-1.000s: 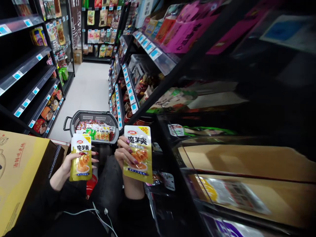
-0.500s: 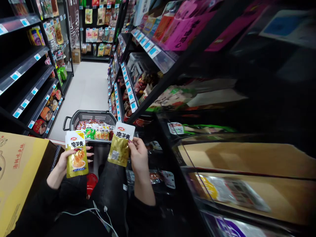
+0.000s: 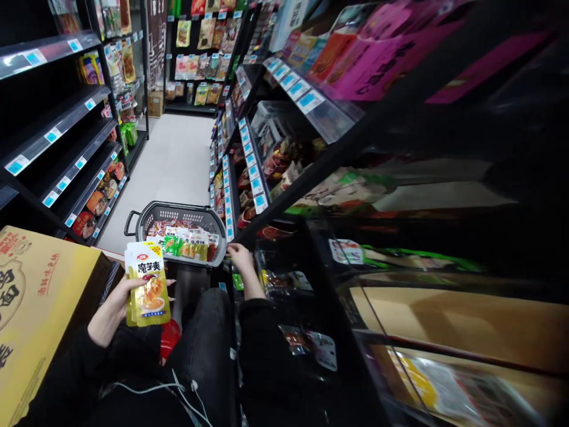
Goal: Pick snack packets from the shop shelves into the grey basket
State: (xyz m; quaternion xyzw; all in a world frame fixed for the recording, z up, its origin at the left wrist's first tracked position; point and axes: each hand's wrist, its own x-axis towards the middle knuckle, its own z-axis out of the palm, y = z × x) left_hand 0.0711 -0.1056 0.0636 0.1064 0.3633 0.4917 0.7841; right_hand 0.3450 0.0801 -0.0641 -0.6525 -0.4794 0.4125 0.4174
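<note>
My left hand (image 3: pixel 116 299) is closed on yellow-gold snack packets (image 3: pixel 147 283), held upright with the printed front toward me; a second packet edge shows behind the front one. My right hand (image 3: pixel 240 257) is stretched forward at the right rim of a grey plastic basket (image 3: pixel 151 212). Its fingers point toward the rim and nothing shows in them. The basket stands on the floor ahead of my knees and holds several colourful snack packets (image 3: pixel 186 242).
A yellow cardboard box (image 3: pixel 31 302) stands at my left. Black shelves with blue price tags line both sides of the aisle (image 3: pixel 178 157). The right shelf (image 3: pixel 267 196) carries packaged goods close to my right arm. A white cable (image 3: pixel 178 388) lies on my lap.
The packet that my right hand held is gone from it, and my left hand now holds what looks like two. My right hand has moved forward to the basket's rim.
</note>
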